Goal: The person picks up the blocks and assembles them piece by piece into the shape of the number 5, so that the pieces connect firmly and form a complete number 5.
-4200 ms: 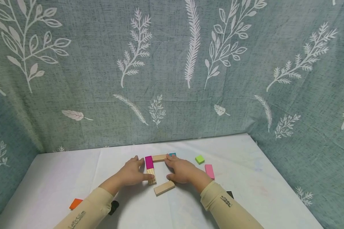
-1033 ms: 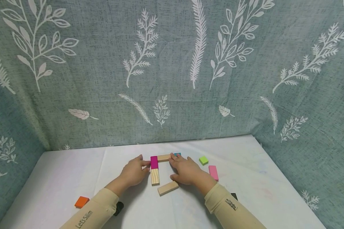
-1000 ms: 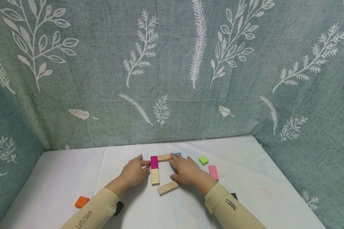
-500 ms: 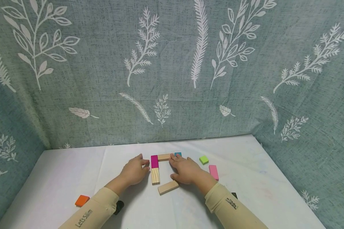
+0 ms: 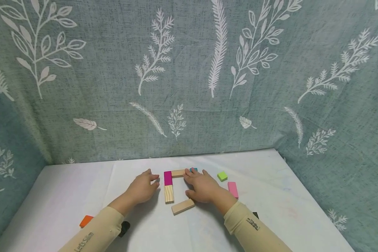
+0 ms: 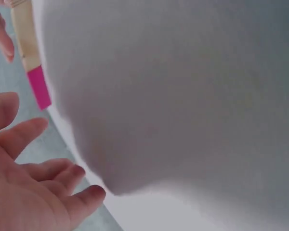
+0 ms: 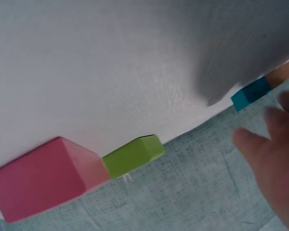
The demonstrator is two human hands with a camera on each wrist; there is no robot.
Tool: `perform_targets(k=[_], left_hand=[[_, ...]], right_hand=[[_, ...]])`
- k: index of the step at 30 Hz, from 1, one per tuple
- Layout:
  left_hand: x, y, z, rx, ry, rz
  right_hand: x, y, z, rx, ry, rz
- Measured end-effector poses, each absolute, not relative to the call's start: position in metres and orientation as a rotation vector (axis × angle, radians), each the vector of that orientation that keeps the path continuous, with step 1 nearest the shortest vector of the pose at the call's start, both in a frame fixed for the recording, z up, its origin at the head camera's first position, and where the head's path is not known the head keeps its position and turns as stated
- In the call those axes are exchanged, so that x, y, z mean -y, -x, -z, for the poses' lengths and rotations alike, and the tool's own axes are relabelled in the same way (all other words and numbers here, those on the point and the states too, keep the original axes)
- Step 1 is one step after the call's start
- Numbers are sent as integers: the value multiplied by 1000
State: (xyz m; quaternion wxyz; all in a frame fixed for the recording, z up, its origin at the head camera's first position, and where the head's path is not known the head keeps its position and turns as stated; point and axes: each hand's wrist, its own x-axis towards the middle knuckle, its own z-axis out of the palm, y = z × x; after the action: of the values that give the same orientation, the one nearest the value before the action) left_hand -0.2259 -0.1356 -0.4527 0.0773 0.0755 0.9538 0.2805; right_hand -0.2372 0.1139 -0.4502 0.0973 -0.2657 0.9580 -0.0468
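My left hand (image 5: 142, 189) lies left of the magenta block (image 5: 168, 178), fingers loosely spread and holding nothing. A gap shows between its fingertips and the block; the left wrist view shows the same spread fingers below the magenta block (image 6: 39, 88). Directly in front of that block sits a striped-grain wooden block (image 5: 169, 194). A plain wooden block (image 5: 177, 173) extends right from its far end to a small blue block (image 5: 193, 169). My right hand (image 5: 204, 187) reaches over, its fingertips overlapping this block's right end. Near its thumb lies another plain wooden block (image 5: 183, 207), set at an angle.
Right of the right hand are a lime green block (image 5: 222, 176) and a pink block (image 5: 232, 190). A black piece (image 5: 255, 215) shows beside the right sleeve. Near the left sleeve lie an orange block (image 5: 86, 221) and a black piece (image 5: 124, 228). A patterned cloth (image 5: 189, 133) hangs behind the table.
My left hand was over the striped-grain block, then drew left to the magenta block's side, and now stands farther off. The right hand stays nearly in place. The head view has shifted slightly.
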Motion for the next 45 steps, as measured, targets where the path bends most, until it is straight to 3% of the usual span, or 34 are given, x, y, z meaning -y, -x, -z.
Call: perform_targets(k=[10,15,22,39,45], left_hand=[[160,203,425,-2935,-338,-877],[152,209,425,-2999,-528,-723],[125,228,440,-3021,-670,-422],[122,236,450,-3023,-619,-431],[122,234,451,-3008,-641,-475]], right_hand=[[-122,223,432,-2907,889,300],[-118,210,422,-2815,907,276],[-119,214,438,-2762,986,233],[-144,229,455,-2692,1027,414],[-157,237,450,-2578,883,699]])
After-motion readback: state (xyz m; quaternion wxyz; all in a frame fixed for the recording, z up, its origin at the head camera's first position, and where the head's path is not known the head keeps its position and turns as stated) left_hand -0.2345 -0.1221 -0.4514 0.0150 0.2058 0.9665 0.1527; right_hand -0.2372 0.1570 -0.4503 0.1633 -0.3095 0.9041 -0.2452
